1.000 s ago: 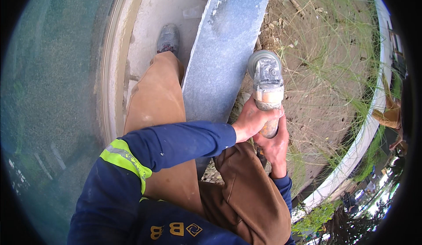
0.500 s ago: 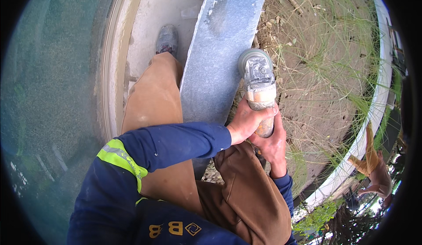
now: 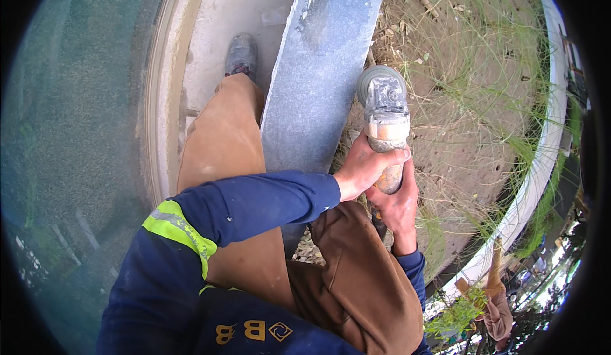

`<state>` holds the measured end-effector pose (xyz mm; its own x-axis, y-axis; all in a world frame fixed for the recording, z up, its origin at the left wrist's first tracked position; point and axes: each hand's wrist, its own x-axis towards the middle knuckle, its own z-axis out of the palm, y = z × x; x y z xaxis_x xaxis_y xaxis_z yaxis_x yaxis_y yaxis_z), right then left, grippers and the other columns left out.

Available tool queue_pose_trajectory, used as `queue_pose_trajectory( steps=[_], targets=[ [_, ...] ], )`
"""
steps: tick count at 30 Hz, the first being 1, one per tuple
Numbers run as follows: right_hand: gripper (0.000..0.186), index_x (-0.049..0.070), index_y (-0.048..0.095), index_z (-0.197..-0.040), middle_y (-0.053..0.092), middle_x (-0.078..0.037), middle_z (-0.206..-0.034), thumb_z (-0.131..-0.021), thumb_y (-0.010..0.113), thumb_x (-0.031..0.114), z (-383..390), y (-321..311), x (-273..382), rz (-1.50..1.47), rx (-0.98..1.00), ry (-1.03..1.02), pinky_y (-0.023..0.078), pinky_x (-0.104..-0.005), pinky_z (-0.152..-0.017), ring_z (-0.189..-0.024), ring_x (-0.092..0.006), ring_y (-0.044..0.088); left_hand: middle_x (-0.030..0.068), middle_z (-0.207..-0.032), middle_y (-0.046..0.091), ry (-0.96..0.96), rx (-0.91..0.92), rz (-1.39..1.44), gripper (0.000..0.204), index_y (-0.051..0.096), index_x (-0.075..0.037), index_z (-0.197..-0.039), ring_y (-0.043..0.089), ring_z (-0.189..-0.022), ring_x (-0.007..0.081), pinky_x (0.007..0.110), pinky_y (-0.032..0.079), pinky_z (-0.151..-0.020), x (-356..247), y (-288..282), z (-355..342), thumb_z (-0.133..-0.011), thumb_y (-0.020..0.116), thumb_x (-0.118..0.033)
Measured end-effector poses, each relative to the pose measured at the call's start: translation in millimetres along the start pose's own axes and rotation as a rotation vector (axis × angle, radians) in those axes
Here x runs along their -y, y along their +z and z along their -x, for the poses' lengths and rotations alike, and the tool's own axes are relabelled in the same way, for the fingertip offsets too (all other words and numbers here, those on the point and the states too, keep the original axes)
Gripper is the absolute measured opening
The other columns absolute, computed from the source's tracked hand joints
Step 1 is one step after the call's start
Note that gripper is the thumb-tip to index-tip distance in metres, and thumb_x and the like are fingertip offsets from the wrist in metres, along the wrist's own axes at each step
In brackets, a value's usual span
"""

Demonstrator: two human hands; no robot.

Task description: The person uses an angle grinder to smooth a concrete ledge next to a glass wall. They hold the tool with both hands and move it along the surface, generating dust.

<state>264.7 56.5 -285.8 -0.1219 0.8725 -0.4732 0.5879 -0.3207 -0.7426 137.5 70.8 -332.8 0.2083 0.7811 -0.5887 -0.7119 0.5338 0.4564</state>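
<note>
A long grey-blue slab runs from the top centre of the frame down toward my legs. Left of it lies a pale ledge with my shoe on it, and a large glass pane fills the left side. On the right, a bed of soil holds green and dry grass, bounded by a curving white curb. Another person shows small at the lower right. The dusty angle grinder sits right of centre, its disc uppermost, beside the slab's right edge; I cannot tell whether they touch. My left hand wraps its body below the head; my right hand grips lower down, at the right.
</note>
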Motion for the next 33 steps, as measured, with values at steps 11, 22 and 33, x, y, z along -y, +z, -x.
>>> queue_pose_trajectory(
  steps=[11,22,33],
  targets=[
    [0.102,0.006,0.035,-0.155,0.070,-0.022,-0.121,-0.070,0.088,0.020,-5.3,1.8,14.9,0.038,0.031,-0.037,0.056,-0.0412,-0.092,-0.111,-0.0312,0.071,0.0071,-0.109,0.069,0.036,-0.066,0.018,0.036,0.062,-0.004,-0.119,0.066,-0.100,0.0172,0.037,0.054,-0.090,-4.4,-1.5,5.3,-0.087,0.075,-0.015],
    [0.102,0.006,0.036,-0.155,0.069,-0.023,-0.122,-0.070,0.089,0.020,-4.3,0.9,10.7,0.077,0.046,-0.040,0.056,-0.0416,-0.093,-0.112,-0.0316,0.070,0.0065,-0.111,0.068,0.051,-0.067,0.043,0.036,0.063,-0.004,-0.120,0.066,-0.102,0.0175,0.037,0.053,-0.091,1.1,-0.8,5.6,-0.089,0.075,-0.017],
    [0.101,0.007,0.036,-0.155,0.070,-0.022,-0.121,-0.070,0.088,0.020,-5.3,0.0,15.9,0.097,0.062,-0.028,0.056,-0.0416,-0.093,-0.112,-0.0307,0.070,0.0071,-0.108,0.070,0.017,-0.088,0.085,0.039,0.060,-0.004,-0.119,0.067,-0.100,0.0170,0.036,0.054,-0.091,-2.5,-1.9,5.9,-0.084,0.077,-0.009]
  ],
)
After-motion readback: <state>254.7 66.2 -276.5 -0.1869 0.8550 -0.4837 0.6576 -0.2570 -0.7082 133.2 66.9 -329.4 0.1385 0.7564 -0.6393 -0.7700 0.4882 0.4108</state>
